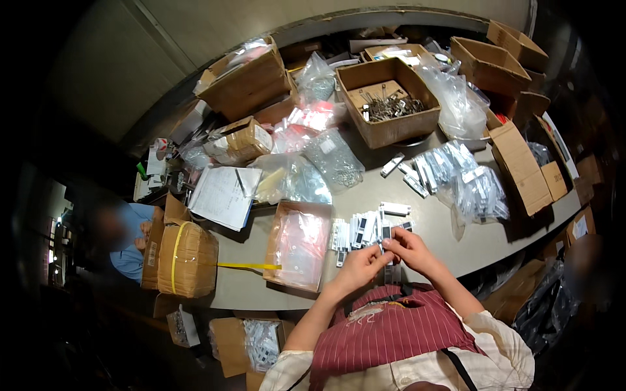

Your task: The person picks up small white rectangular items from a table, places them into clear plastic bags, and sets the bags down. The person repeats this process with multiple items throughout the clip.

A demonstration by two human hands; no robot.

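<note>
Close to the table's near edge, my left hand (pixel 362 266) and my right hand (pixel 415 251) meet with fingertips pinched together. Between them is a small narrow piece in white and dark (pixel 386 233); its exact kind is too small to make out. Just beyond my fingers lies a loose pile of similar slim white-and-dark pieces (pixel 357 228), some side by side, one flat at the back. Left of the pile stands a shallow cardboard box (pixel 271 251) with clear plastic bags (pixel 300 241) in it.
Farther right lie bagged slim pieces (pixel 481 192). An open carton of metal parts (pixel 373 135) stands at the back. Left are a notebook (pixel 218 192) with a pen and a carton (pixel 195 257) with yellow strap. A person in blue (pixel 134 228) is at far left.
</note>
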